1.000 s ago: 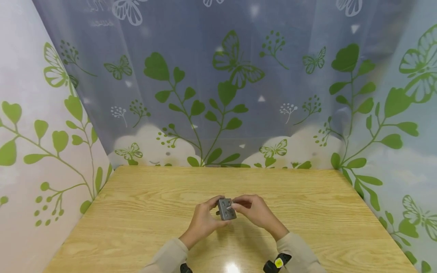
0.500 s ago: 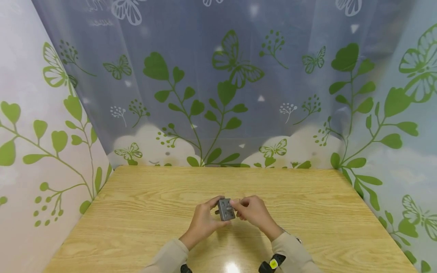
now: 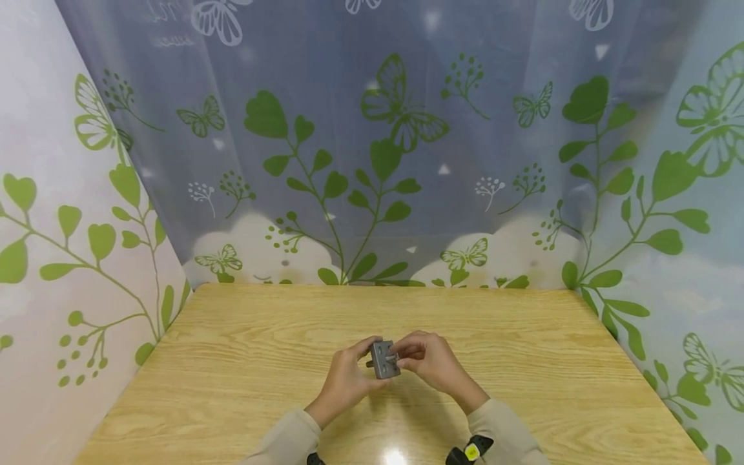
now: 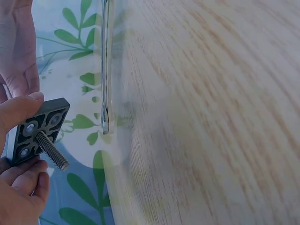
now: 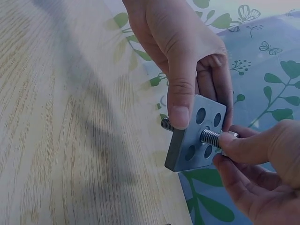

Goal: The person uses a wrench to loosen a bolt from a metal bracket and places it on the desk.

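My left hand grips a small square grey plate by its edges, thumb on one side and fingers on the other, above the table. In the right wrist view, round holes show near the plate's corners, and a threaded bolt runs through its middle. The bolt's far threaded end juts out on the other side, as the left wrist view shows. My right hand pinches the bolt's near end between thumb and fingers. These fingers mostly cover that end, so only a bit of shiny metal shows there.
Beneath both hands lies a light wood-grain table. A curtain printed with green leaves and butterflies stands behind it, with similar ones at the sides. Along the table edge in the left wrist view runs a thin shiny strip.
My right fingers have shifted on the bolt's near end, drawing down and back, then reaching forward onto it again. The left hand and the plate have hardly moved.
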